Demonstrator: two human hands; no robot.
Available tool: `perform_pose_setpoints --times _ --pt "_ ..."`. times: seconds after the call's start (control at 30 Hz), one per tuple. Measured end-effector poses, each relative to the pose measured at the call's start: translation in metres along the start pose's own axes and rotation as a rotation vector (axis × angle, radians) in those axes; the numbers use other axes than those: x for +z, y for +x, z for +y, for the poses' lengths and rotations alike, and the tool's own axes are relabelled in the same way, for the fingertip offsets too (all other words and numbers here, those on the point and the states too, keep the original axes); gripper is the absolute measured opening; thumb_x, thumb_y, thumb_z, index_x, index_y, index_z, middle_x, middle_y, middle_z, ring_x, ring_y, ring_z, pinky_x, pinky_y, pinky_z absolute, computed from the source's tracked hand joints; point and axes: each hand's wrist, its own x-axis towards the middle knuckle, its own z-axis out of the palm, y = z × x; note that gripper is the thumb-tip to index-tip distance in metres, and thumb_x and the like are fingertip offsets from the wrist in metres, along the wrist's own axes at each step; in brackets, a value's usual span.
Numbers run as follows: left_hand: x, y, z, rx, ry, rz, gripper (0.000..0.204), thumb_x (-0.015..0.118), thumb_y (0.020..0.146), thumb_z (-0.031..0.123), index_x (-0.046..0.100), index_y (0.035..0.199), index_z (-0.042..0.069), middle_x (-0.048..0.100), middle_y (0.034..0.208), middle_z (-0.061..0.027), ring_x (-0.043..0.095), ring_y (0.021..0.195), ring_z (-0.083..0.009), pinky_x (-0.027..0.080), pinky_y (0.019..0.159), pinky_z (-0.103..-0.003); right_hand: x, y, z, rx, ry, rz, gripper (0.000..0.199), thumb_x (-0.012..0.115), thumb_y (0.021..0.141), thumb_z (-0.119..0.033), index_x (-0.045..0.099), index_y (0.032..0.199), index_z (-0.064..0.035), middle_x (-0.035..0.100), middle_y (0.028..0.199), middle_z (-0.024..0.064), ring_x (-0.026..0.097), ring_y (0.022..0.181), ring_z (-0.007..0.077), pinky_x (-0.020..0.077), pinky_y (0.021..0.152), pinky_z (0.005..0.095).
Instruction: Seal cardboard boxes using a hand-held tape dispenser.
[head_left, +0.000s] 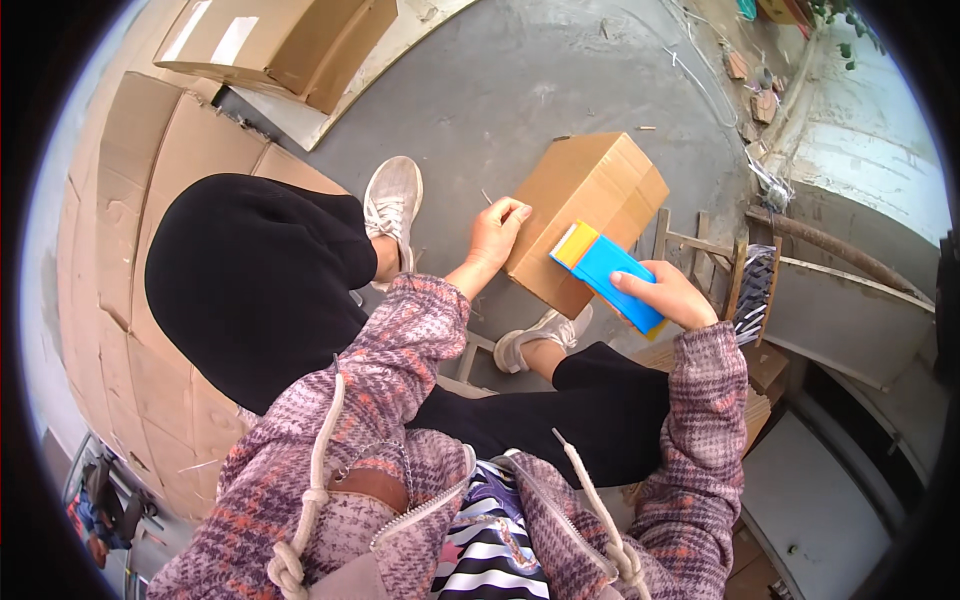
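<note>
A closed brown cardboard box (pixel 560 200) stands on the floor between my feet, turned at an angle. My left hand (pixel 494 236) is closed in a pinch against its left edge. A thin dark sliver (pixel 486 197) shows just beyond those fingers; whether they hold it I cannot make out. My right hand (pixel 668 294) grips a flat blue packet (pixel 612 272) with a yellow end, thumb on top and fingers underneath. The packet is tilted over the box's near right side and hides part of it. Whether it touches the box I cannot tell.
A larger cardboard box (pixel 285 50) sits on a pale board at the upper left. Flattened cardboard (pixel 130 330) lines the left side. To the right are a small wooden stool (pixel 758 285) with a woven seat and a metal panel (pixel 850 320). Brick pieces (pixel 764 105) lie along the wall.
</note>
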Motion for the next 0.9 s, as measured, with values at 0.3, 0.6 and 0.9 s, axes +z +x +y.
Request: perform_pose_setpoints --times 0.3,0.6,0.9 --pt "0.001 0.002 -0.020 -0.168 0.293 0.013 0.022 0.064 0.095 0.025 0.061 0.095 0.003 0.058 0.077 -0.0019 0.056 0.072 -0.0135 0.048 0.070 -0.031 0.001 0.005 0.001 0.013 -0.025 0.004 0.067 0.066 0.083 -0.056 0.068 0.100 0.0083 0.070 0.084 0.0150 0.068 0.074 0.0211 0.0534 0.068 0.0335" --pt "0.011 -0.008 0.021 0.102 0.456 -0.128 0.046 0.052 0.097 0.044 0.054 0.116 0.002 0.057 0.114 -0.0168 0.056 0.104 -0.0314 0.045 0.092 -0.044 0.002 0.008 0.008 -0.025 0.008 -0.001 0.069 0.066 0.081 -0.058 0.068 0.099 0.0083 0.070 0.084 0.0153 0.068 0.077 0.0224 0.0531 0.070 0.0339" --pt "0.015 -0.013 0.037 0.028 0.613 -0.159 0.069 0.043 0.097 0.058 0.043 0.140 0.004 0.044 0.143 -0.0172 0.040 0.135 -0.0331 0.031 0.109 -0.049 0.002 0.004 0.010 -0.069 -0.011 0.039 0.073 0.065 0.079 -0.065 0.069 0.094 0.0063 0.069 0.082 0.0146 0.067 0.075 0.0221 0.0524 0.070 0.0340"
